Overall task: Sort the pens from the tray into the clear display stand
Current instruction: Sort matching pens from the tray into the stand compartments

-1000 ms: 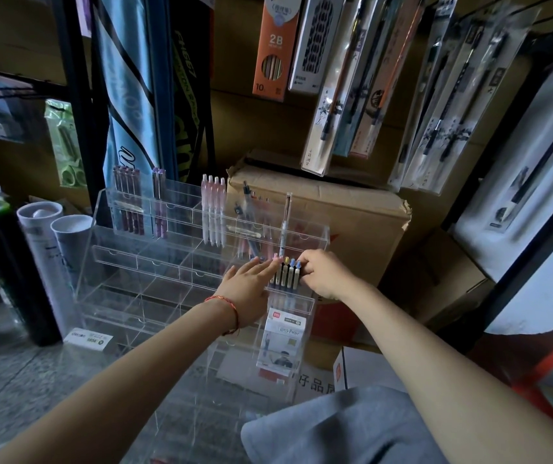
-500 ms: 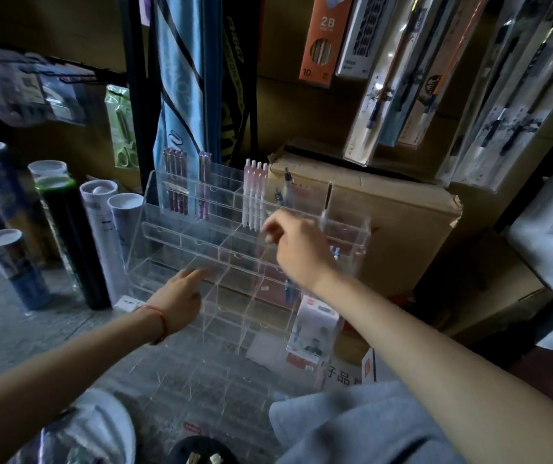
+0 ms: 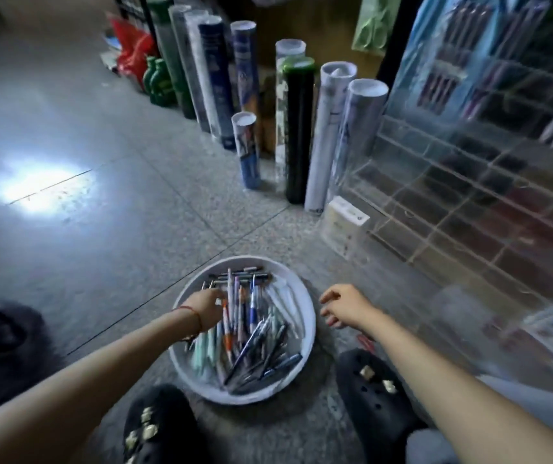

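Note:
A round white tray (image 3: 303, 299) sits on the floor between my feet, filled with several mixed pens (image 3: 251, 326). My left hand (image 3: 206, 304) is inside the tray at its left side, fingers curled down onto the pens; whether it grips one is blurred. My right hand (image 3: 343, 304) hovers just right of the tray's rim, fingers spread and holding nothing. The clear display stand (image 3: 452, 202) rises at the right, with tiered compartments; a few pens (image 3: 436, 85) stand in its top rows.
Several upright rolled tubes (image 3: 297, 128) line the wall behind the tray, left of the stand. A small white label box (image 3: 347, 212) sits at the stand's near corner. My black clogs (image 3: 377, 393) flank the tray. Bare tiled floor (image 3: 67, 162) spreads to the left.
The view swung down and left from the stand to the tray. Both hands left the stand; the left one dropped into the tray, the right one came down beside it.

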{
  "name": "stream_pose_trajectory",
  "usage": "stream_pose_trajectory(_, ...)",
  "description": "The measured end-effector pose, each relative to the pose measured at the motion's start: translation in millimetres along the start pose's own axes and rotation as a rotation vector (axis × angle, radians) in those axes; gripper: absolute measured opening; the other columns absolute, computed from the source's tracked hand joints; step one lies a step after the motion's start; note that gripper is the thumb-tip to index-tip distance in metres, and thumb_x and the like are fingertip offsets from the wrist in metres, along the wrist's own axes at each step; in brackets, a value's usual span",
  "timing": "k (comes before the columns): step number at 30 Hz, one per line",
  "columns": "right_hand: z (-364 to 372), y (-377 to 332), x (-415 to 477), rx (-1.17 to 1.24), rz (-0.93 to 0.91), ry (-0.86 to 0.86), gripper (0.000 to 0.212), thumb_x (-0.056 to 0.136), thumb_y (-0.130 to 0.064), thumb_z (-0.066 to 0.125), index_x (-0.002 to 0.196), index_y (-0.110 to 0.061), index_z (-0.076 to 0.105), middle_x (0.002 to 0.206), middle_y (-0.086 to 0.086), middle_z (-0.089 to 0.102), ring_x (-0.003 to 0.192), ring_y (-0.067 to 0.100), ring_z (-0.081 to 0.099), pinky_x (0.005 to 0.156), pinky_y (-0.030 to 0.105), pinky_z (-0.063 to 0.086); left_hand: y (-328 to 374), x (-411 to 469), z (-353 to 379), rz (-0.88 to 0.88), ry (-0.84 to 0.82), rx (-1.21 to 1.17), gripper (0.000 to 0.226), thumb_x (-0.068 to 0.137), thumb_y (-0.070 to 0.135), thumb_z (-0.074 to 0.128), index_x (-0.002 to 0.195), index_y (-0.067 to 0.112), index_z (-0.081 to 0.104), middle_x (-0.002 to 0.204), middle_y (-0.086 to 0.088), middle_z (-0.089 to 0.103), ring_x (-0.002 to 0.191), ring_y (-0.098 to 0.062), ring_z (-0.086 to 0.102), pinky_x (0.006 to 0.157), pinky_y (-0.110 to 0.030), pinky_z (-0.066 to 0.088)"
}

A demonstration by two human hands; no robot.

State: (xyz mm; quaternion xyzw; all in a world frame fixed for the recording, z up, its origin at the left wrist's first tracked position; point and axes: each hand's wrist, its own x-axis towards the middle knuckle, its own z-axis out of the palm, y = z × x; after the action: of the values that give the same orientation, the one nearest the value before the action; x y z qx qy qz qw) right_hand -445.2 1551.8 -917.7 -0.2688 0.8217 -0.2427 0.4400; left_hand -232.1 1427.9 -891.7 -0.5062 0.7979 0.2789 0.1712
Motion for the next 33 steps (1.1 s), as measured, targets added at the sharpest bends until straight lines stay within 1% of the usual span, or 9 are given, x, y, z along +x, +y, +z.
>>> stream_pose_trajectory(6, 49, 16, 43, 0.079, 0.166, -0.036, 0.022, 0.089, 0.006, 0.041, 0.076, -0.009, 0.050, 0.069, 0.012, 0.056, 0.048, 0.018, 0.044, 0.040, 0.021, 0.036, -3, 36, 49, -0.071, 0.013, -0.186, 0.048, 0.087, -0.001, 0.039, 0.132, 0.012, 0.049, 0.138, -0.011, 0.048, 0.111, -0.023, 0.054, 0.091, -0.027, 0.042)
stream_pose_trajectory(8, 67, 12, 53, 0.087, 0.157, -0.055, 0.023, 0.089, 0.007, 0.040, 0.074, -0.009, 0.049, 0.067, 0.013, 0.053, 0.046, 0.019, 0.041, 0.040, 0.022, 0.033, -2, 47, 62, -0.077, 0.082, -0.195, 0.053, 0.084, -0.001, 0.042, 0.134, 0.015, 0.046, 0.146, -0.009, 0.036, 0.125, -0.025, 0.043, 0.102, -0.032, 0.038)
stream_pose_trajectory(10, 86, 6, 64, 0.064, 0.107, -0.070, 0.024, 0.088, 0.006, 0.044, 0.072, -0.011, 0.050, 0.064, 0.009, 0.051, 0.041, 0.015, 0.045, 0.038, 0.019, 0.035, -2, 55, 71, -0.067, 0.113, -0.163, 0.060, 0.084, 0.001, 0.043, 0.141, 0.020, 0.037, 0.154, -0.008, 0.019, 0.140, -0.027, 0.023, 0.114, -0.040, 0.025)
stream_pose_trajectory(13, 109, -5, 79, -0.003, -0.013, -0.046, 0.015, 0.086, -0.001, 0.052, 0.087, -0.012, 0.062, 0.076, 0.005, 0.058, 0.066, 0.018, 0.057, 0.062, 0.026, 0.046, -10, 68, 78, -0.058, 0.106, -0.148, 0.068, 0.085, 0.004, 0.044, 0.146, 0.024, 0.023, 0.157, -0.007, 0.006, 0.144, -0.027, 0.010, 0.118, -0.043, 0.015)
stream_pose_trajectory(15, 120, -16, 88, -0.070, -0.070, -0.038, 0.016, 0.089, -0.006, 0.052, 0.098, -0.011, 0.064, 0.090, 0.005, 0.062, 0.084, 0.020, 0.057, 0.071, 0.025, 0.042, -18, 76, 81, -0.048, 0.099, -0.131, 0.068, 0.086, 0.008, 0.046, 0.146, 0.026, 0.022, 0.157, -0.006, 0.005, 0.144, -0.028, 0.008, 0.118, -0.042, 0.014)
stream_pose_trajectory(21, 142, -42, 126, -0.234, -0.163, 0.047, 0.019, 0.089, -0.015, 0.051, 0.104, -0.019, 0.062, 0.116, 0.009, 0.061, 0.105, 0.027, 0.056, 0.091, 0.035, 0.046, -34, 81, 94, 0.000, 0.164, -0.080, 0.053, 0.090, 0.016, 0.041, 0.141, 0.025, 0.033, 0.157, -0.009, 0.005, 0.144, -0.028, 0.003, 0.118, -0.037, 0.007)
stream_pose_trajectory(27, 144, -49, 139, -0.249, -0.196, 0.085, 0.019, 0.088, -0.007, 0.047, 0.101, -0.016, 0.058, 0.112, 0.007, 0.060, 0.105, 0.027, 0.054, 0.089, 0.040, 0.046, -39, 90, 96, -0.096, 0.320, -0.190, 0.041, 0.095, 0.025, 0.041, 0.136, 0.023, 0.041, 0.156, -0.008, 0.011, 0.144, -0.025, 0.006, 0.117, -0.036, 0.006)
stream_pose_trajectory(30, 146, -56, 138, -0.203, -0.297, 0.147, 0.020, 0.088, 0.000, 0.044, 0.097, -0.011, 0.058, 0.108, 0.009, 0.059, 0.102, 0.027, 0.053, 0.086, 0.040, 0.046, -48, 93, 95, -0.162, 0.309, -0.260, 0.049, 0.092, 0.018, 0.044, 0.140, 0.025, 0.036, 0.156, -0.008, 0.011, 0.144, -0.024, 0.008, 0.116, -0.035, 0.007)
stream_pose_trajectory(33, 153, -69, 138, -0.240, -0.327, 0.016, 0.014, 0.090, -0.010, 0.049, 0.100, -0.009, 0.060, 0.108, 0.010, 0.062, 0.100, 0.027, 0.056, 0.085, 0.036, 0.047, -56, 93, 95, -0.174, 0.281, -0.296, 0.063, 0.086, 0.011, 0.049, 0.144, 0.024, 0.029, 0.156, -0.008, 0.013, 0.143, -0.024, 0.010, 0.116, -0.033, 0.010)
